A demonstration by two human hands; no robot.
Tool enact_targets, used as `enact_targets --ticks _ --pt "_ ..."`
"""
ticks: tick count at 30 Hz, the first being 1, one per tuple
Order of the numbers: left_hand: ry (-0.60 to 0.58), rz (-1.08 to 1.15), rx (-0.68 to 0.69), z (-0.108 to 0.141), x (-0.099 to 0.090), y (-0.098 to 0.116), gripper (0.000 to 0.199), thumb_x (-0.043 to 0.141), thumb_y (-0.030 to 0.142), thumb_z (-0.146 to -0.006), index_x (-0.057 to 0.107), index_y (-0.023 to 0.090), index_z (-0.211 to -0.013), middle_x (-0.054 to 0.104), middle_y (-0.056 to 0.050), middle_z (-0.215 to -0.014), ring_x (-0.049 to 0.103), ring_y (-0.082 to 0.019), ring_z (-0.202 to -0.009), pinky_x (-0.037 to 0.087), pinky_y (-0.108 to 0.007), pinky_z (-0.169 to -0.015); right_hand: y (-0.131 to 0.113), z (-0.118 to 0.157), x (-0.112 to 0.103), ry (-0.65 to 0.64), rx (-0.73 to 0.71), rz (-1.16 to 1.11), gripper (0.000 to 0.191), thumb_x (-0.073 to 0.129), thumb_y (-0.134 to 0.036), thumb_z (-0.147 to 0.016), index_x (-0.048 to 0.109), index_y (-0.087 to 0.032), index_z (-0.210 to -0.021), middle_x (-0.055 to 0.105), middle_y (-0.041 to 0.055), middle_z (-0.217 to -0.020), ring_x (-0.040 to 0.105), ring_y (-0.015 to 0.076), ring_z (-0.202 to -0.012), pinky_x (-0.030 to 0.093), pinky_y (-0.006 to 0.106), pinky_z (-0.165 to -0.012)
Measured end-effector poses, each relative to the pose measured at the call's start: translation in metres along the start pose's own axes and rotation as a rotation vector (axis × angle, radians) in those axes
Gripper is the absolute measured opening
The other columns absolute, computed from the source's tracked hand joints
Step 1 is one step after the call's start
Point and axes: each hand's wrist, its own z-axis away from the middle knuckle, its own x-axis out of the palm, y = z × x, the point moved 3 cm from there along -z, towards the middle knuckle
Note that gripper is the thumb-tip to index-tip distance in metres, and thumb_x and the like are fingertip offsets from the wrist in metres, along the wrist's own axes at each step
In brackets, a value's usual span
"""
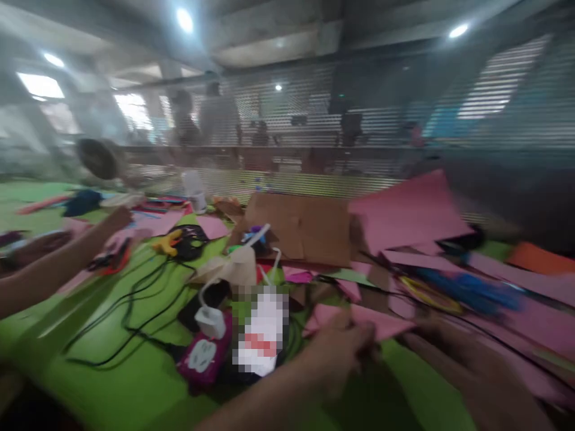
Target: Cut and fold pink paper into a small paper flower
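Pink paper strip (387, 324), flat-faced and pointed at its right end, is located over the right-centre of a smooth, glossy green table (135, 374). Left hand (345, 347): thumb and fingers closed on the strip. Right hand (438, 344): beside the strip's right end, blurred; grip cannot be determined. Behind: matte brown cardboard (314, 233), creased, and a larger angular pink sheet (408, 212). At left: boxy purple power strip (202, 362), thin looping black cables (130, 305). Room: grey ceiling (269, 51), bright lamps (184, 20), slatted screen (287, 117).
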Motion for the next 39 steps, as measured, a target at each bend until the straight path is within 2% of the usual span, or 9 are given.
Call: enact_targets --ticks 2,5,11,16,20,24,29,35,39 --pt "-0.041 0.034 -0.020 0.003 0.002 0.000 0.024 0.062 0.039 -0.079 0.049 0.018 -0.079 0.050 0.006 -0.059 0.038 -0.006 -0.047 0.022 -0.018 -0.045 -0.013 -0.009 -0.004 -0.070 0.029 -0.073 0.024 0.069 -0.043 -0.079 0.072 -0.023 -0.094 0.073 0.0055 -0.089 0.066 0.0266 -0.083 0.050 0.035 -0.076" --pt "-0.072 0.013 -0.020 0.005 0.002 -0.001 0.028 0.062 0.042 -0.080 0.047 0.018 -0.079 0.050 0.007 -0.056 0.030 -0.004 -0.042 0.016 -0.020 -0.042 -0.019 -0.016 0.001 -0.038 0.044 -0.177 0.019 0.069 -0.038 -0.080 0.070 -0.022 -0.090 0.071 0.0033 -0.086 0.064 0.0221 -0.081 0.048 0.033 -0.075" --pt "-0.141 -0.020 -0.023 0.010 0.003 -0.004 0.034 0.061 0.049 -0.081 0.046 0.018 -0.077 0.050 0.007 -0.056 0.024 -0.004 -0.041 0.015 -0.021 -0.043 -0.020 -0.008 0.005 0.005 0.068 -0.238 0.015 0.068 -0.033 -0.079 0.068 -0.020 -0.087 0.065 0.0010 -0.079 0.057 0.0176 -0.074 0.043 0.029 -0.068" --pt "-0.149 -0.049 0.001 0.011 0.003 -0.003 0.036 0.063 0.050 -0.080 0.048 0.018 -0.075 0.048 0.006 -0.059 0.028 -0.005 -0.046 0.018 -0.021 -0.046 -0.022 -0.008 0.003 0.004 0.058 -0.265 0.012 0.064 -0.031 -0.081 0.067 -0.021 -0.085 0.061 0.0000 -0.077 0.054 0.0171 -0.073 0.042 0.029 -0.068" --pt "-0.079 -0.104 0.047 0.008 -0.002 -0.006 0.035 0.065 0.050 -0.079 0.049 0.018 -0.075 0.044 0.007 -0.062 0.032 -0.007 -0.051 0.021 -0.020 -0.049 -0.025 -0.007 0.001 -0.004 0.072 -0.240 0.012 0.062 -0.031 -0.083 0.067 -0.020 -0.083 0.060 0.0001 -0.075 0.053 0.0169 -0.073 0.040 0.029 -0.067" --pt "0.006 -0.291 0.145 0.005 -0.007 -0.006 0.031 0.060 0.049 -0.083 0.052 0.019 -0.078 0.045 0.006 -0.063 0.036 -0.010 -0.056 0.025 -0.022 -0.052 -0.030 -0.008 0.002 -0.052 0.073 -0.235 0.017 0.061 -0.035 -0.084 0.066 -0.019 -0.081 0.060 0.0006 -0.075 0.053 0.0168 -0.073 0.039 0.028 -0.067" --pt "-0.038 -0.468 0.187 0.006 -0.006 -0.002 0.031 0.056 0.047 -0.086 0.049 0.020 -0.074 0.047 0.004 -0.065 0.040 -0.012 -0.061 0.029 -0.025 -0.058 -0.026 -0.011 0.001 -0.031 0.121 -0.196 0.023 0.071 -0.039 -0.076 0.064 -0.018 -0.072 0.055 -0.0020 -0.065 0.047 0.0140 -0.063 0.035 0.027 -0.060" --pt "-0.095 -0.562 0.119 0.005 -0.007 -0.002 0.032 0.050 0.049 -0.088 0.053 0.019 -0.077 0.043 0.005 -0.065 0.038 -0.013 -0.062 0.027 -0.026 -0.057 -0.022 -0.013 -0.002 0.069 0.108 -0.281 0.023 0.069 -0.038 -0.079 0.061 -0.019 -0.070 0.053 -0.0030 -0.065 0.045 0.0133 -0.064 0.035 0.026 -0.060" --pt "-0.027 -0.655 0.185 0.009 -0.001 0.000 0.029 0.047 0.041 -0.091 0.052 0.019 -0.074 0.049 0.002 -0.071 0.044 -0.015 -0.070 0.031 -0.027 -0.063 -0.023 -0.012 0.002 0.072 0.130 -0.371 0.024 0.069 -0.042 -0.080 0.062 -0.019 -0.073 0.054 -0.0025 -0.068 0.047 0.0134 -0.064 0.038 0.025 -0.061"
